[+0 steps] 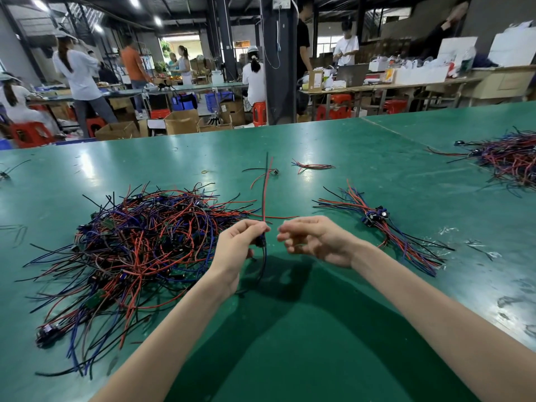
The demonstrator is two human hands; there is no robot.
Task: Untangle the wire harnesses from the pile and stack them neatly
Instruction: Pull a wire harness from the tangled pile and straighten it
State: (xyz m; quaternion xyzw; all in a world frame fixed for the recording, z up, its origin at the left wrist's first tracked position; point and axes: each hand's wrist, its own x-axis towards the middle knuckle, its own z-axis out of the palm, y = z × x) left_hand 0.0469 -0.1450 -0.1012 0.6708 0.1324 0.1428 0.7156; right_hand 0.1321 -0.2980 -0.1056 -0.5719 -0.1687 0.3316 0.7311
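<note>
A single harness [264, 198] is held above the green table [319, 329], between the tangled pile [136, 250] and the neat stack [377, 224].

The tangled pile is spread toward the table's left edge. A second heap [513, 161] is cut off at the right edge. The neat stack is laid right of centre. The harness is pinched at its dark connector by the left hand [237, 248], the connector mostly hidden by fingers. The right hand [316, 239], blurred, is held just beside it with fingers loosely curled around nothing.
</note>
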